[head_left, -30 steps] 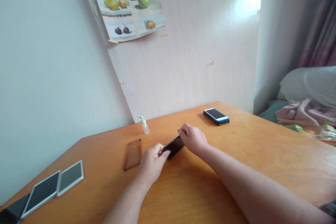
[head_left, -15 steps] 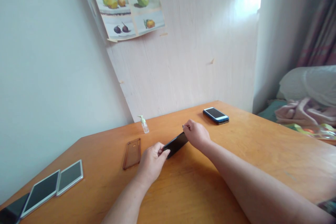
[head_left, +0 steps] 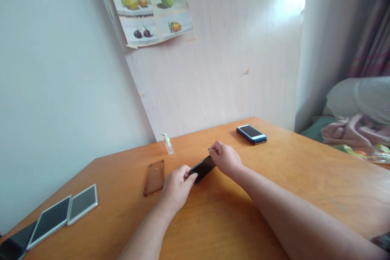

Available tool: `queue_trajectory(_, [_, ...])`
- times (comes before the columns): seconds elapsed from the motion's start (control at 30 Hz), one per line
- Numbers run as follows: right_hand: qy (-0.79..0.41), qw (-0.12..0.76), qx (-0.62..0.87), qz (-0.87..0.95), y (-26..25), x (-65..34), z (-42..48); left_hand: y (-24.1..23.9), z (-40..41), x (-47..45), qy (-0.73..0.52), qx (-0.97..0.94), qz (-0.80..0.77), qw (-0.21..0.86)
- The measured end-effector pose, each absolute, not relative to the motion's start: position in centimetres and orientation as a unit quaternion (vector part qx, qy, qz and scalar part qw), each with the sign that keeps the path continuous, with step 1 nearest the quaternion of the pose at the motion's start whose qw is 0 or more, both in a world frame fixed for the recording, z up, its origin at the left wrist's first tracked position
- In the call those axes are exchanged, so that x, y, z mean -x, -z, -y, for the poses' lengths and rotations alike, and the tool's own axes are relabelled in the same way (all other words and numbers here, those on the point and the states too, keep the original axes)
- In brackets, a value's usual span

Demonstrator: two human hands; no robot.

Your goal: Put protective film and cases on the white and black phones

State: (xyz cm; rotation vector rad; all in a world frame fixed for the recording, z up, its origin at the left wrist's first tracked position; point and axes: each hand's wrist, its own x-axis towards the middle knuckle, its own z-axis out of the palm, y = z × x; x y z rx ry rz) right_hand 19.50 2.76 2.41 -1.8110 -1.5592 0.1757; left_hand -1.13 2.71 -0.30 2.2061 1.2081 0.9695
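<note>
My left hand (head_left: 178, 183) pinches a black phone (head_left: 203, 169) by its left end, thumb on the near face and fingers behind. The phone is tilted up on edge above the table. At its upper right, my right hand (head_left: 225, 158) is closed with fingers curled at the phone's top edge. Something small and pale sticks out at those fingertips, too small to name. To the left of my left hand lies a clear brown phone case (head_left: 154, 177). Behind them stands a small pump bottle (head_left: 168, 145) with a pale green top.
Two white-framed phones or tablets (head_left: 50, 219) and a dark one (head_left: 16, 241) lie at the left of the wooden table (head_left: 122, 207). A white phone in a blue case (head_left: 251, 133) rests at the back right. Fruit pictures (head_left: 152, 14) hang on the board behind.
My right hand has slid slightly left and down along the phone's top edge. My left hand keeps its hold. The whole view has shifted a little.
</note>
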Motion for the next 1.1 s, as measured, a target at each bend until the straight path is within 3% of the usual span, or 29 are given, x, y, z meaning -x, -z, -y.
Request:
queue_trajectory(0.3, [-0.108,0.369,0.532,0.754,-1.3,-15.4,-0.3,0.0,-2.6,1.2,-0.352,-0.803,-0.431,0.214])
queue_trajectory(0.57, [-0.080,0.392,0.727,0.558,-2.0,-21.0,-3.7,0.4,-2.8,1.2,-0.348,-0.795,-0.441,0.228])
queue_trajectory(0.9, [-0.134,0.435,0.567,0.686,-0.2,-17.1,-2.3,0.1,-2.7,1.3,-0.355,-0.790,-0.446,0.225])
queue_trajectory(1.1, [-0.095,0.450,0.684,0.566,-0.8,-20.6,-4.1,0.5,-3.0,1.4,-0.354,-0.785,-0.444,0.247])
